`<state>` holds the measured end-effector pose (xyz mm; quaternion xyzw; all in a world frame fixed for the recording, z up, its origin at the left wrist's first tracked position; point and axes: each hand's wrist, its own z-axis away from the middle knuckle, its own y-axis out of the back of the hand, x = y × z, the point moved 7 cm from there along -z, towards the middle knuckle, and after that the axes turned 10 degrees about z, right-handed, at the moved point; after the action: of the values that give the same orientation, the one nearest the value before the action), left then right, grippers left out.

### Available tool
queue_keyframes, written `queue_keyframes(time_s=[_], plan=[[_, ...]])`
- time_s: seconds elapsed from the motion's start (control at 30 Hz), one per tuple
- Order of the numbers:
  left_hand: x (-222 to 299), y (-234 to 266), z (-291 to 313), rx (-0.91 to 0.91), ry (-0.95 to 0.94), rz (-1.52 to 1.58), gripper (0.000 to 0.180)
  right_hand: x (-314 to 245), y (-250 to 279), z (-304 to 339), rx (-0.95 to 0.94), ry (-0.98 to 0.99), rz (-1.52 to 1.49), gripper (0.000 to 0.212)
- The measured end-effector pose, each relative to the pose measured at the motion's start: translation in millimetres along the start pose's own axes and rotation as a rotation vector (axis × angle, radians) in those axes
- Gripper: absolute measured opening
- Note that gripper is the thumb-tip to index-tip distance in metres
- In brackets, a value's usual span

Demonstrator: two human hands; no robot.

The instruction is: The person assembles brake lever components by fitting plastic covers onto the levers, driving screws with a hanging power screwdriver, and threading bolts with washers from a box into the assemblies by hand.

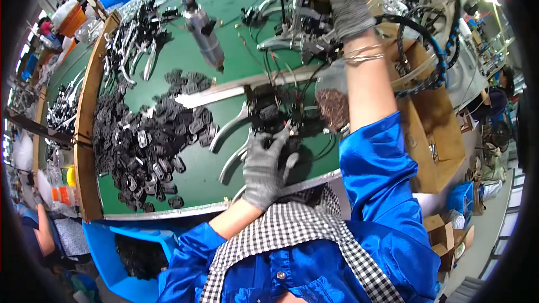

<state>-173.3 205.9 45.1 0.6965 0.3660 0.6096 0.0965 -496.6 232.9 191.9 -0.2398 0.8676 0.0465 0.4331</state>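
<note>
Left hand [263,171] right at the lever unit [265,113], right of the black parts [142,139] on the surface [199,177]; right hand [347,10] well apart, stretched high, neither grip clear. Steadying that unit flat looks wise.

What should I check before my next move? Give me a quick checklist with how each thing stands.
1. Left hand at the lever unit: ok, its fingers are right by it.
2. Right hand away from the unit: ok, it is raised toward the far side.
3. Right hand's grip: cannot tell, the fingers run toward the picture's top edge.
4. Gloves on both hands: ok, both grey.
5. Driver clear of both hands: ok.
6. Black parts laid out neatly: not ok, a loose heap.
</note>
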Motion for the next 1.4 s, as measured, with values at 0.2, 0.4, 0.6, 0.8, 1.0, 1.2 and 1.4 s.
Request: queue_keyframes(time_s=[0.2, 0.4, 0.6, 0.8, 1.0, 1.2, 1.4], plan=[[5, -16, -16, 0.041, -0.087, -0.059, 0.048, -76, 8, 109, -0.049, -0.041, 0.214, 0.037], [-7, -27, -23, 0.009, -0.024, -0.054, 0.045, -66, 7, 174, -0.081, -0.140, 0.211, 0.037], [-5, -27, -14, 0.009, -0.065, -0.128, 0.045, -65, 10, 192, -0.053, -0.157, 0.201, 0.037], [-11, -30, -14, 0.002, -0.035, -0.131, 0.043, -62, 10, 194, -0.034, -0.149, 0.191, 0.036], [-17, -33, -19, 0.025, -0.047, -0.103, 0.044, -56, 10, 191, -0.015, -0.135, 0.183, 0.036], [-19, -33, -18, 0.022, -0.043, -0.089, 0.044, -52, 9, 196, 0.010, -0.125, 0.180, 0.036], [-17, -33, -20, -0.020, 0.007, -0.076, 0.045, -47, 11, 196, 0.021, -0.115, 0.197, 0.036]])
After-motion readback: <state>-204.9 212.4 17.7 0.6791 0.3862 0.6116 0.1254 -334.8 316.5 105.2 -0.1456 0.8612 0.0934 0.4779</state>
